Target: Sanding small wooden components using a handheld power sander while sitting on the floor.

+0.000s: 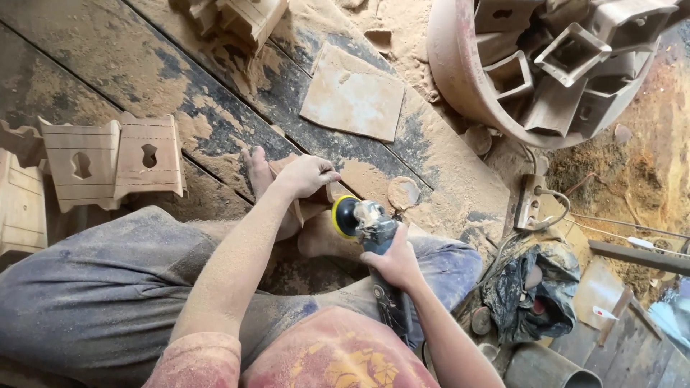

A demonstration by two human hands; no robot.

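We sit on the dusty plank floor (165, 72) with a small wooden piece (310, 202) propped against our bare feet (269, 188). Our left hand (307, 174) closes over its top edge, fingers curled down the far side and thumb toward us, so the grip is firmly shut on the piece. Our right hand (394, 262) is wrapped fully round the body of an angle grinder (372, 237), whose yellow-rimmed sanding disc (345, 216) sits just beside the piece, at or very near its edge; we cannot tell whether it touches.

We judge the piece to be light and stiff, thin flat-cut wood like the finished house-shaped blanks (111, 162) lying to our left. Coated in fine sawdust, it is likely to be slippery, and its thin edges could chip or kick under the disc. The sound place to hold it is where we have it: across the top, well clear of the disc, with the feet bracing the bottom.

The grinder looks heavier and will tug as it spins; the barrel behind the head is the right hold, with the cable trailing back past our knee.

A round basin (460, 72) of hollow wooden frames sits ahead to the right, and a square sanding sheet (352, 97) lies on the floor beyond the feet.
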